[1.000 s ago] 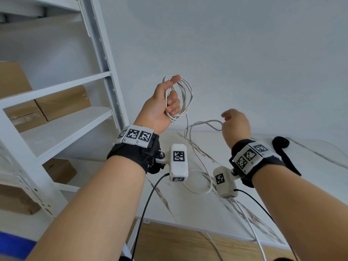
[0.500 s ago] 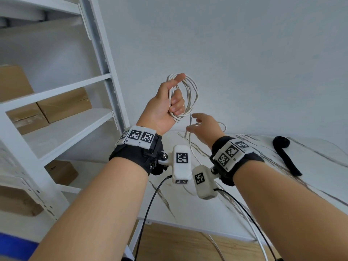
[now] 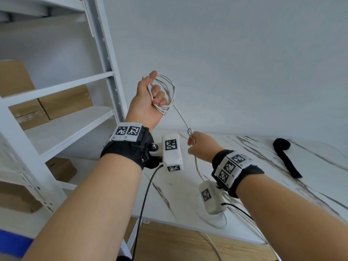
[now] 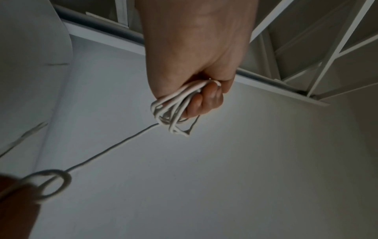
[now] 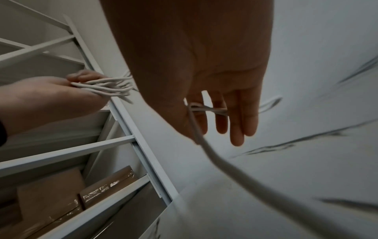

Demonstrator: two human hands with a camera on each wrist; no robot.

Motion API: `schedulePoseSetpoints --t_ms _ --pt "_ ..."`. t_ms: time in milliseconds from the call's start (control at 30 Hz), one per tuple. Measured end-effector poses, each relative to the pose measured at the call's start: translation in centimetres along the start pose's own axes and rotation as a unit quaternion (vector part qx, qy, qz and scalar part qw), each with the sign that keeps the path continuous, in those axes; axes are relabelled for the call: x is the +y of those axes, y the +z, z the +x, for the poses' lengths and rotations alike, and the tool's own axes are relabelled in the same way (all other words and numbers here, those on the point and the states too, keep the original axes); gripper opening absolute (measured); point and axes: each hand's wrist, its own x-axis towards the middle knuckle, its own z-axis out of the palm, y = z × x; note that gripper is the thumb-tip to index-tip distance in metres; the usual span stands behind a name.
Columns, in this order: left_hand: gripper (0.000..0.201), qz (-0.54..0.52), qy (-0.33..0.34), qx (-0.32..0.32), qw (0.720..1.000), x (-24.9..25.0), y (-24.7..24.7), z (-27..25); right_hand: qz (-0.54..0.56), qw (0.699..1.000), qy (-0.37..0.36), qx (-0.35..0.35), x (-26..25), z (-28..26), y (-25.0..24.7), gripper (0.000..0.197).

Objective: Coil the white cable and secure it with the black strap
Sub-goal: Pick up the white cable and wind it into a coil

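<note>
My left hand (image 3: 148, 102) is raised in front of the wall and grips a coil of white cable (image 3: 169, 91) made of several loops; the left wrist view shows the fingers curled round the coil (image 4: 171, 110). From the coil a single strand (image 3: 180, 115) runs taut down to my right hand (image 3: 201, 147), which pinches it just below a small kink loop (image 3: 190, 131). Past that hand the cable (image 5: 225, 163) trails down over the table. The black strap (image 3: 286, 159) lies flat on the table at the far right, apart from both hands.
A white marble-pattern table (image 3: 178, 204) lies below the hands, its front edge near me. A white metal shelf unit (image 3: 56, 129) with cardboard boxes (image 3: 64, 100) stands at the left, close to my left hand. A plain wall is behind.
My right hand came in to the coil, then dropped down and away from it, drawing a strand taut. The left hand kept its grip and rose slightly.
</note>
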Motion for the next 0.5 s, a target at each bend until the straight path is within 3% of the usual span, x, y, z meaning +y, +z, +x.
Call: schedulePoseSetpoints --t_ms 33,167,333,400,500 --pt "0.02 0.0 0.005 0.01 1.0 0.3 -0.2 0.2 -0.001 1.0 0.003 -0.002 0.2 -0.1 0.0 0.007" --pt "0.011 0.013 0.015 0.036 0.999 0.4 -0.9 0.3 -0.003 1.0 -0.011 0.008 -0.5 -0.6 -0.3 0.047" --pt "0.012 0.09 0.022 0.039 0.995 -0.4 -1.4 0.2 0.02 0.997 -0.049 -0.049 -1.6 -1.3 0.0 0.042" --pt "0.01 0.205 0.046 0.031 0.977 -0.9 -1.6 0.1 0.042 0.994 -0.065 -0.071 -1.8 -1.5 0.0 0.039" --pt "0.029 0.387 0.079 0.01 0.919 -2.0 -1.9 -0.4 0.092 0.986 -0.087 -0.109 -2.1 -1.8 -0.6 0.022"
